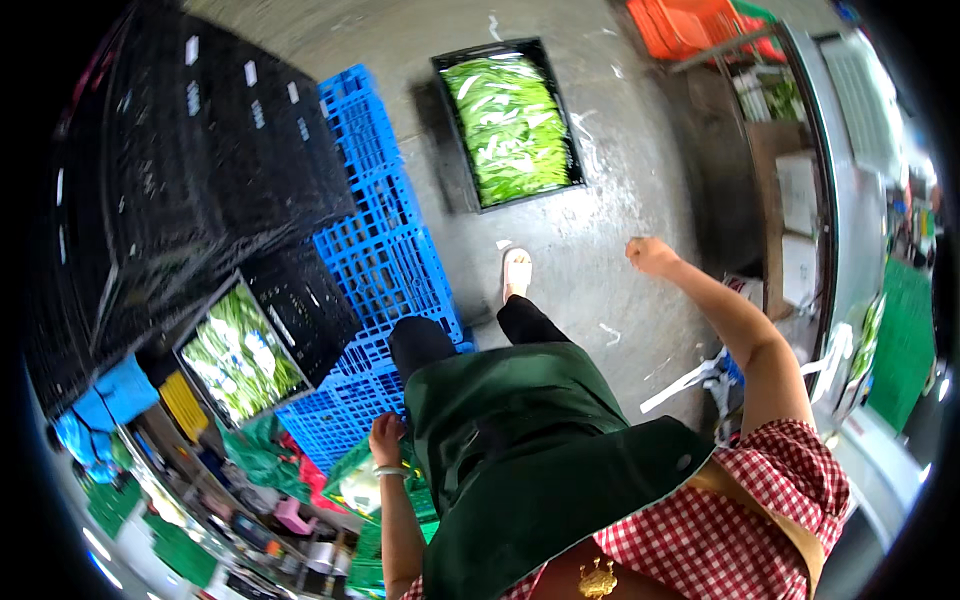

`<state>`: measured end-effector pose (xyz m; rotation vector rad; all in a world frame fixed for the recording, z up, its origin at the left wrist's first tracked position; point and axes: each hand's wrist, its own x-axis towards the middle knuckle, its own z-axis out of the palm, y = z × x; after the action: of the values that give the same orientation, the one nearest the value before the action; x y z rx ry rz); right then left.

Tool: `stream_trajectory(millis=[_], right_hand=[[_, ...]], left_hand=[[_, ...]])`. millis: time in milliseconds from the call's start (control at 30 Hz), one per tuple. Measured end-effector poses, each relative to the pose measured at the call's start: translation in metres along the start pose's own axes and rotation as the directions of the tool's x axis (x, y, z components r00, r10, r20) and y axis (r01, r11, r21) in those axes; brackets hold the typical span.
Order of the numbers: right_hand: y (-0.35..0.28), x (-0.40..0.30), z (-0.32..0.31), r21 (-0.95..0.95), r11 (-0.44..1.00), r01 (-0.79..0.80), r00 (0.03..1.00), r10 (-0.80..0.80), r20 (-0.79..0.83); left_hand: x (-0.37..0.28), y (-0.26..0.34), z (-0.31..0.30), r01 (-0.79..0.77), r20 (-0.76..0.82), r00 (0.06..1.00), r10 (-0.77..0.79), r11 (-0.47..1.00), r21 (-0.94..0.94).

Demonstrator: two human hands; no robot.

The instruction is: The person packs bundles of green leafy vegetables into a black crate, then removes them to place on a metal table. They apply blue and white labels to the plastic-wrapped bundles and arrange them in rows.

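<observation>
My right hand is held out over the concrete floor, its fingers curled in with nothing seen in them. My left hand hangs beside my dark green apron, close to the blue plastic pallets; it appears to hold nothing, but its fingers are blurred. Ahead of me on the floor sits a black plastic crate filled with long green leafy vegetables. To my left, another black crate holds green vegetables with white and blue pieces among them.
Tall black crates are stacked on the left. On the right runs a metal-topped table with boxes beneath. Orange crates stand at the far right. Behind my left hand are green crates and a cluttered shelf.
</observation>
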<state>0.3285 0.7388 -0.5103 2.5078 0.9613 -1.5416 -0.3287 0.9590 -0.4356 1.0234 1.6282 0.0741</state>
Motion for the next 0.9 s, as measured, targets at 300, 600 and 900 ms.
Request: stream_trajectory(millis=[300, 600, 900], right_hand=[[-0.011, -0.018, 0.028, 0.052, 0.945, 0.323, 0.94, -0.313, -0.137], [0.034, 0.012, -0.08, -0.191, 0.981, 0.033, 0.989, -0.004, 0.151], [-0.053, 0.216, -0.258, -0.524, 0.789, 0.32, 0.947, -0.272, 0.169]], left_hand=[[0.039, 0.144, 0.16, -0.453, 0.381, 0.878, 0.289, 0.758, 0.469], [0.129, 0.195, 0.219, -0.401, 0.371, 0.897, 0.241, 0.796, 0.453], [0.206, 0.236, 0.293, -0.151, 0.172, 0.973, 0.157, 0.987, -0.049]])
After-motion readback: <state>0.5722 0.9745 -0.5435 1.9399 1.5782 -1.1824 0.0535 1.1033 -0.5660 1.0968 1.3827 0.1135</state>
